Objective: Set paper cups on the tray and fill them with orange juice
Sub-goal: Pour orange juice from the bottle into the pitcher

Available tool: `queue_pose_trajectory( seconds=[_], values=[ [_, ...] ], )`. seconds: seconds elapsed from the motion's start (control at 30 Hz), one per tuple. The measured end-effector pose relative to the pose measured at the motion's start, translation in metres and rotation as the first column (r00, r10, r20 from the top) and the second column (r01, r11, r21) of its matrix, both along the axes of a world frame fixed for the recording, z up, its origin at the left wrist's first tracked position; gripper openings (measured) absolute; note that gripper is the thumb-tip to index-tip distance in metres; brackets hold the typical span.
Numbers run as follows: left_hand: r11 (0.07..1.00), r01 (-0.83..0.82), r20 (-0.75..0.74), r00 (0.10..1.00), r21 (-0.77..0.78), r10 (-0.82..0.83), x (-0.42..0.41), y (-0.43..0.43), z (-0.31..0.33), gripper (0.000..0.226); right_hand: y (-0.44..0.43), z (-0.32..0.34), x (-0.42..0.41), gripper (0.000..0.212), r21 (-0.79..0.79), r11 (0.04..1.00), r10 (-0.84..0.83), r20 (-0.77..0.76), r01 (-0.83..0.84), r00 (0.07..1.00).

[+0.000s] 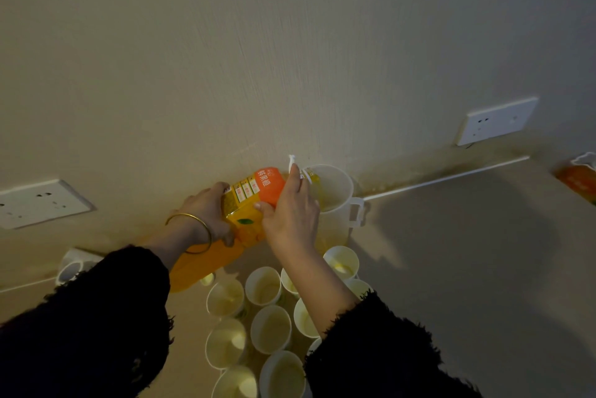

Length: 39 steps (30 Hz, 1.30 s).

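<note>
An orange juice carton (248, 204) is tipped sideways, its spout over a clear plastic pitcher (335, 201) by the wall. Juice runs from the spout into the pitcher. My left hand (206, 213), with a gold bangle on the wrist, grips the carton's rear end. My right hand (292, 213) holds the carton near its top, fingers curled round it. Several white paper cups (270, 328) stand clustered below the carton, between my forearms; most are empty, and some show a little yellow at the bottom. The tray beneath them cannot be made out.
A second orange carton (580, 180) lies at the right edge of the beige counter (451, 252). Wall sockets (498, 120) sit at right and at left (42, 202). A sleeve of white cups (72, 265) lies on its side at left.
</note>
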<state>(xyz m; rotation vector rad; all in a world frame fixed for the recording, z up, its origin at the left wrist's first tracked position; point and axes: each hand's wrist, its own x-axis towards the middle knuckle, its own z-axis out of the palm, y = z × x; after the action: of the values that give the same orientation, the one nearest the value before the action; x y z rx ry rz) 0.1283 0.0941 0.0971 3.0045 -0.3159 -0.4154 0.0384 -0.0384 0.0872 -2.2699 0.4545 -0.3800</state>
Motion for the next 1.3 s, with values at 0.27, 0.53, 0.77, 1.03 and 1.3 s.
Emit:
queue_pose_trajectory(
  seconds=[0.27, 0.53, 0.77, 1.03, 1.3],
  values=[
    [1.000, 0.000, 0.001, 1.000, -0.011, 0.000, 0.0002, -0.0002, -0.0002, 0.114, -0.0012, 0.0003, 0.0002, 0.096, -0.001, 1.000, 0.004, -0.014, -0.004, 1.000],
    [1.000, -0.003, -0.011, 1.000, 0.001, 0.003, 0.0010, -0.0011, 0.0006, 0.120, -0.0015, 0.0007, 0.0001, 0.097, 0.021, 1.000, 0.008, -0.005, -0.008, 1.000],
    [1.000, 0.000, -0.004, 1.000, -0.009, 0.000, 0.0000, -0.0011, 0.0017, 0.115, -0.0020, 0.0011, -0.0006, 0.097, 0.030, 0.999, 0.013, -0.005, -0.013, 1.000],
    [1.000, 0.008, 0.003, 1.000, 0.000, -0.008, -0.0027, -0.0031, 0.0030, 0.113, -0.0022, 0.0007, 0.0000, 0.097, 0.042, 0.999, 0.004, -0.003, -0.004, 1.000],
    [1.000, 0.009, 0.003, 1.000, 0.010, -0.009, -0.0030, -0.0037, 0.0047, 0.114, -0.0028, 0.0012, -0.0008, 0.097, 0.053, 0.999, 0.010, 0.000, -0.010, 1.000]
  ],
)
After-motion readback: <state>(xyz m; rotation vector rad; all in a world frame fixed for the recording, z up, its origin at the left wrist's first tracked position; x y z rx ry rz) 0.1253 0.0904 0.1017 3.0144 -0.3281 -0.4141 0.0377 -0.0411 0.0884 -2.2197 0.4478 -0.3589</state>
